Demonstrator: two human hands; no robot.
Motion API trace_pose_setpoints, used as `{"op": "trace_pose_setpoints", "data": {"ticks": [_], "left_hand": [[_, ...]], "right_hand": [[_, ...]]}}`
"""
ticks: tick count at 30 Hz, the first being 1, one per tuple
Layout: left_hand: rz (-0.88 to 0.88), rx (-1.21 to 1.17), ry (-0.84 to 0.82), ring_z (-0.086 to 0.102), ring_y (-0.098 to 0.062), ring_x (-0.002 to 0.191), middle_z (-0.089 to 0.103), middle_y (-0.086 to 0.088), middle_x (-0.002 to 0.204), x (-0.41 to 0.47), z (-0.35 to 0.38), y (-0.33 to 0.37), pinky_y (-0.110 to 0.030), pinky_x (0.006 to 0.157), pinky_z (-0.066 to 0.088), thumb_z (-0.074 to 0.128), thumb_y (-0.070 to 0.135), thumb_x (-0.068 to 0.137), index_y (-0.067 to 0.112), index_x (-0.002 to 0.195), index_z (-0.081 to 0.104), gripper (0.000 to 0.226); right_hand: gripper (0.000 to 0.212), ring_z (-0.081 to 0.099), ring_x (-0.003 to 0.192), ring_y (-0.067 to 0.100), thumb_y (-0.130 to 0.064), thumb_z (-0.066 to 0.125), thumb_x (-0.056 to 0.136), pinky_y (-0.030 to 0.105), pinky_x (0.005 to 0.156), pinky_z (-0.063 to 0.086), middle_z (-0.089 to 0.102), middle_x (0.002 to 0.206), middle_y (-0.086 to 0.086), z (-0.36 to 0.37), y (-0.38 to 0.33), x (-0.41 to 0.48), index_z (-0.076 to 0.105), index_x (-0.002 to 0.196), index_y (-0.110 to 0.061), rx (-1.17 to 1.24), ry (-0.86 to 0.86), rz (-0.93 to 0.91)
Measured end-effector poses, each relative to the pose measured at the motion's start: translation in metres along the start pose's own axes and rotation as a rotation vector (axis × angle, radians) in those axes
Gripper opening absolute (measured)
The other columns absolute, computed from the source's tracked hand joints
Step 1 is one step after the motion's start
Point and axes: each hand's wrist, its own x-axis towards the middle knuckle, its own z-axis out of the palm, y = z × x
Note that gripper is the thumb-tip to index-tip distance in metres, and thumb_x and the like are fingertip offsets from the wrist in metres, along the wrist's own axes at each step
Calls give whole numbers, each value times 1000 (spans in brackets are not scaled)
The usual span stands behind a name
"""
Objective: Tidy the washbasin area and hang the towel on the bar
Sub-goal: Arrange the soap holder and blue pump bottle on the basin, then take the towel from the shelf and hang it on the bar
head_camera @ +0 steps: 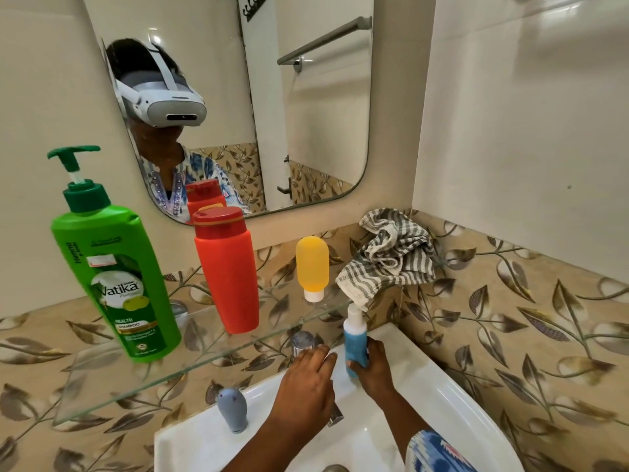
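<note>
Head view, lower centre: right hand [374, 367] grips the blue bottle [355, 345]; left hand [308, 386], fingers loosely spread and holding nothing, rests by the tap [302, 342].

Bright, even bathroom light, wide-angle view.
Glare streaks the glossy wall tiles [531, 107] and mirror [218, 46]; straight edges bow near the frame's borders; shadows stay soft.

A rounded mirror [323, 131] on the pale wall — leaf-patterned tiles [510, 318] run beneath it.
</note>
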Motion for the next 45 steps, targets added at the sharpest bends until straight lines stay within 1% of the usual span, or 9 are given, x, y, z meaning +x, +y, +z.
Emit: {"op": "trace_pose_setpoints", "data": {"ticks": [12, 14, 17, 20, 24, 29, 32, 35, 45], "left_hand": [[-5, 3, -27, 24, -16, 139, 24, 3, 153, -4, -9, 0, -31, 117, 17, 33, 25, 94, 22, 144, 24, 51], [18, 1, 0, 36, -17, 133, 36, 1, 147, -3, -12, 5, -30, 112, 27, 44, 27, 90, 21, 139, 35, 50], [111, -11, 60, 67, -9, 93, 70, 7, 107, -5, -19, 13, -20, 79, 53, 78, 34, 57, 26, 107, 67, 52], [145, -55, 138, 67, -7, 79, 72, 9, 95, -5, -18, 20, -17, 68, 54, 80, 26, 54, 26, 99, 69, 47], [174, -115, 252, 65, -15, 71, 70, 2, 88, 4, -30, 32, -17, 59, 50, 77, 14, 59, 19, 94, 68, 36], [96, -127, 229, 67, -21, 67, 65, -5, 108, 43, -71, 51, -26, 46, 53, 72, 11, 70, 13, 104, 64, 35], [35, 14, 126, 66, -29, 86, 52, -8, 127, 88, -95, 58, -33, 59, 48, 60, 16, 85, 12, 117, 49, 34], [81, 169, 14, 62, -32, 97, 59, -13, 115, 117, -109, 67, -39, 72, 50, 49, 7, 90, 9, 110, 53, 21], [154, -850, 117, 70, -37, 65, 67, -19, 76, 181, -190, 114, -38, 61, 60, 38, -15, 77, 10, 73, 62, 35]], "right_hand": [[70, 38, 133, 34, 11, 62, 79, 45, 112, 33, 37, 143, 20, 2, 2, 0, 31, 139, -4, 29, 127, 142], [72, 44, 126, 38, 17, 64, 72, 49, 107, 41, 44, 136, 22, -7, -2, -4, 37, 135, -5, -64, 319, 55], [60, 54, 111, 39, 18, 59, 72, 49, 89, 53, 50, 124, 25, -26, -26, -11, 47, 127, -4, -41, 648, -122], [50, 51, 106, 33, 5, 66, 74, 41, 83, 50, 45, 122, 19, -49, -60, -8, 53, 120, -7, -212, 754, -467], [40, 43, 104, 22, -4, 69, 75, 39, 83, 48, 48, 119, 11, -79, -104, -5, 63, 113, -16, -551, 638, -751], [30, 62, 92, 34, -8, 76, 69, 45, 73, 53, 68, 108, 11, -104, -125, -9, 71, 96, -20, -770, 445, -792], [25, 61, 93, 31, -11, 72, 73, 42, 76, 51, 69, 106, 6, -115, -129, -12, 71, 96, -19, -767, 421, -783], [23, 58, 100, 28, -21, 54, 85, 40, 84, 45, 69, 106, 4, -127, -138, -12, 69, 102, -17, -781, 396, -743], [22, 55, 91, 33, -3, 59, 80, 41, 79, 46, 66, 94, 15, -207, -185, -31, 68, 100, -7, -513, 707, -635]]}}
